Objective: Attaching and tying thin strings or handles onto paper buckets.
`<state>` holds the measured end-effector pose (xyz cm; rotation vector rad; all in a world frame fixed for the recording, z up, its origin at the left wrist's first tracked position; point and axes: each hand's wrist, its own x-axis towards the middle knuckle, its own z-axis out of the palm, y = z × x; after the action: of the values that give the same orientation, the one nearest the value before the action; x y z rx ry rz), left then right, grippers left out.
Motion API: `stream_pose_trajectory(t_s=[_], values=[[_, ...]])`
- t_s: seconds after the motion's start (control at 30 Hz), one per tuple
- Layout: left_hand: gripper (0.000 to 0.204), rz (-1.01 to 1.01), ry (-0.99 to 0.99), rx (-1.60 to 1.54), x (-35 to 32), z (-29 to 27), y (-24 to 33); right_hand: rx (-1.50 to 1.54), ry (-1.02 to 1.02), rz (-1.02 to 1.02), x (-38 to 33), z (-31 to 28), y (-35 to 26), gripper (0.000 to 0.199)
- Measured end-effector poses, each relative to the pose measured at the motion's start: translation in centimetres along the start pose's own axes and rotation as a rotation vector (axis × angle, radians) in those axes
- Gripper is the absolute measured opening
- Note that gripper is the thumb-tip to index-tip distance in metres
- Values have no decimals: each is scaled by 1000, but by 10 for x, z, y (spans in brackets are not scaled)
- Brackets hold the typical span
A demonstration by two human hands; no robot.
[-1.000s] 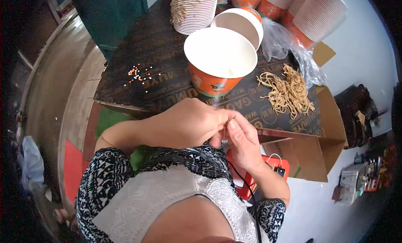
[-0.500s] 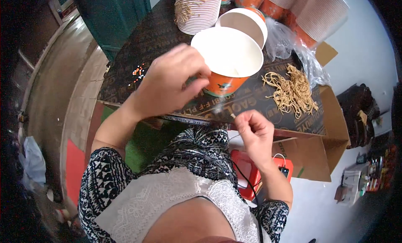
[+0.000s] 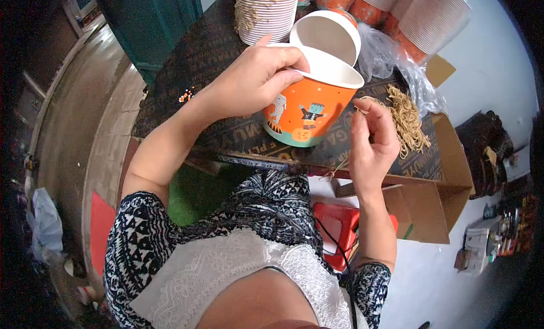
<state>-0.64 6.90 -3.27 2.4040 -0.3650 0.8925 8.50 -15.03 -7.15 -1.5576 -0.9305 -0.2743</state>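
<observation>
Seen from above, a person in a black-and-white patterned top sat at a dark, printed cardboard work surface. Nearest the body, a red stool showed below the surface edge, beside an open brown cardboard box.

The right hand was raised just beside the cup, its thumb and fingertips pinched together on a thin tan string. The string's loose end was too fine to trace.

The left hand gripped an orange paper cup by its rim, fingers curled over the edge and thumb inside, clamped firmly. The cup was tilted, its white inside facing away from the person, and its base seemed lifted just off the surface. Cartoon monster figures decorated its side.

Just right of the cup lay a loose heap of tan strings. Beyond it a 2nd cup lay tilted on its side, touching clear plastic wrap. Farther back stood stacks of cups, and a small scatter of coloured beads lay to the left.

What could go wrong, as a judgement: the pinched string was very thin and could slip from the fingertips or tangle with the heap nearby. The rim grip could dent the paper cup, and its tilt could knock the 2nd cup behind.
</observation>
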Motion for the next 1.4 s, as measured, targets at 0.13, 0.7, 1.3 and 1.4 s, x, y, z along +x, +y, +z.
stream_pose_trajectory(t_s=[0.13, 0.7, 1.3, 1.4], values=[[9, -45, -63, 2, 6, -4, 2, 32, 39, -73, 15, 1, 6, 15], [11, -192, -72, -429, -3, -6, -16, -112, -139, -49, 29, -16, 16, 34], [12, -141, -107, -429, 11, -17, -9, 333, -293, 243, 35, -32, 78, 25], [12, -104, 8, -204, 10, -10, 5, 179, -102, 164, 33, -28, 42, 23]])
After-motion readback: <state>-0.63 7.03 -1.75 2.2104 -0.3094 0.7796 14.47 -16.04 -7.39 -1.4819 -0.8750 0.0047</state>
